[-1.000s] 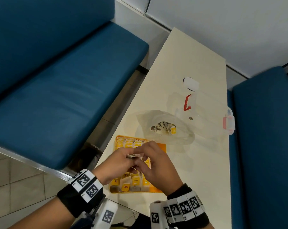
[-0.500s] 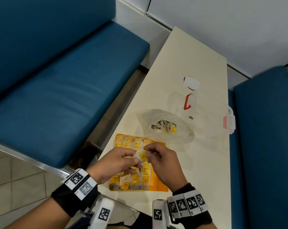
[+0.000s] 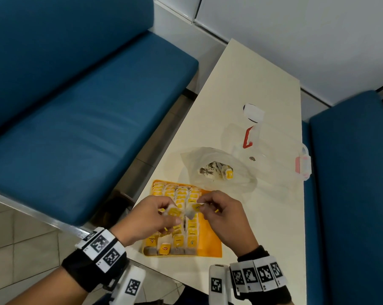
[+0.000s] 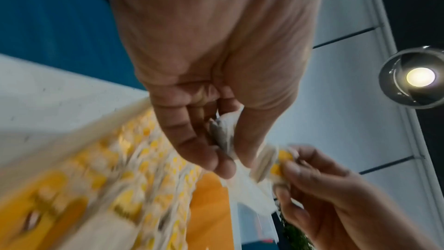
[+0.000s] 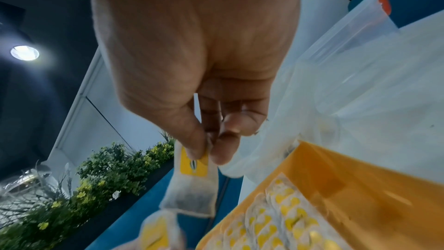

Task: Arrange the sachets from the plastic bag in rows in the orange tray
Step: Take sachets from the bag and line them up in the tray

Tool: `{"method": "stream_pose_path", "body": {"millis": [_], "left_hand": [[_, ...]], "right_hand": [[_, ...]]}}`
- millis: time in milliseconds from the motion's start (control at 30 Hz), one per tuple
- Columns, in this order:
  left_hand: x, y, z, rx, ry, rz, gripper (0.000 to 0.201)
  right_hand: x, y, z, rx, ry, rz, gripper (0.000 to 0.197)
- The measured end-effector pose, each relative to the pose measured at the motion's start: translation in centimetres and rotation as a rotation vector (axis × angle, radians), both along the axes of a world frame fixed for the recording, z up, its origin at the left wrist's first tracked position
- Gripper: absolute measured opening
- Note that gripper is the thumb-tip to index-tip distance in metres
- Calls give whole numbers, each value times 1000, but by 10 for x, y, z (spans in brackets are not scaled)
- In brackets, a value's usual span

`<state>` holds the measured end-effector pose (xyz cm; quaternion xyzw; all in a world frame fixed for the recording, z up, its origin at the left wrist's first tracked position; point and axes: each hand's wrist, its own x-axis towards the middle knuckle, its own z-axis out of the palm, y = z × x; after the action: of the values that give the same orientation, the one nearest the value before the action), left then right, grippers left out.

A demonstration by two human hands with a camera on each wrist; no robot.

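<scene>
The orange tray [image 3: 210, 241] lies at the near end of the white table [image 3: 250, 84], with several rows of yellow-tagged sachets [image 3: 181, 194] filling its left part. Above the tray, my left hand [image 3: 152, 216] pinches one sachet [image 3: 173, 211] and my right hand [image 3: 221, 213] pinches another sachet [image 3: 194, 209]. The right wrist view shows thumb and fingers on the yellow tag of the right sachet [image 5: 192, 183], which hangs down. In the left wrist view the left sachet [image 4: 224, 134] sits between curled fingers. The clear plastic bag [image 3: 219, 170] beyond the tray holds several more sachets [image 3: 217, 170].
A clear plastic container [image 3: 274, 155] with red and pink clips stands behind the bag at the table's right edge. Blue bench seats [image 3: 87, 115] flank the table on both sides. The tray's right strip is bare orange.
The hands, joined together a second ago, have drawn apart above the tray; each now holds its own sachet, which were earlier held together as one bunch.
</scene>
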<state>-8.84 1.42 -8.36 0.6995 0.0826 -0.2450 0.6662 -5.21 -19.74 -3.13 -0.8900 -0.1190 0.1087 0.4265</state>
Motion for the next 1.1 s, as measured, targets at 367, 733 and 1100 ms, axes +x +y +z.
{"method": "stream_pose_path", "body": {"millis": [367,733,1100], "left_hand": [[20,35,-25,479,-143,251,28],[-4,44,-34,492,-146,127,32],[-18,50,-39,495,-129,93,38]], "right_hand": [[7,-35,-20,-246,-92,-77,21],[7,-32,-41,-480,-96,1,12],[24,-13,-56,-628,-103,78,6]]}}
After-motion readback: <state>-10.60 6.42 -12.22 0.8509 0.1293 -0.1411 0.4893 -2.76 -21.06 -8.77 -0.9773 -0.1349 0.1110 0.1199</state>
